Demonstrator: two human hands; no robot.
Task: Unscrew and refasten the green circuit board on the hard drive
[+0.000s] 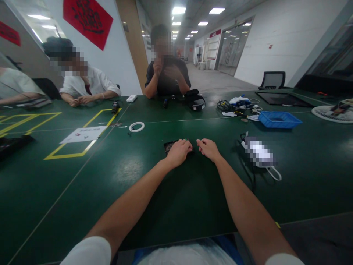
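Note:
On the green table lies a small, flat, dark rectangular object [169, 147] with a patterned upper face; I cannot make out its kind. My left hand [179, 151] rests over its right part, fingers curled and closed at its edge, hiding much of it. Just to the right of it, my right hand [209, 149] is held with thumb and fingers pinched together. Whatever sits in that pinch, if anything, is too small to see. A narrow gap separates the two hands.
A phone-like device [259, 151] with a bright screen and a white loop lies right of my hands. Beyond it are a blue tray [280, 120] and tangled cables [224, 106]. A white ring [136, 127] and a paper sheet [83, 134] lie left. Several people sit opposite.

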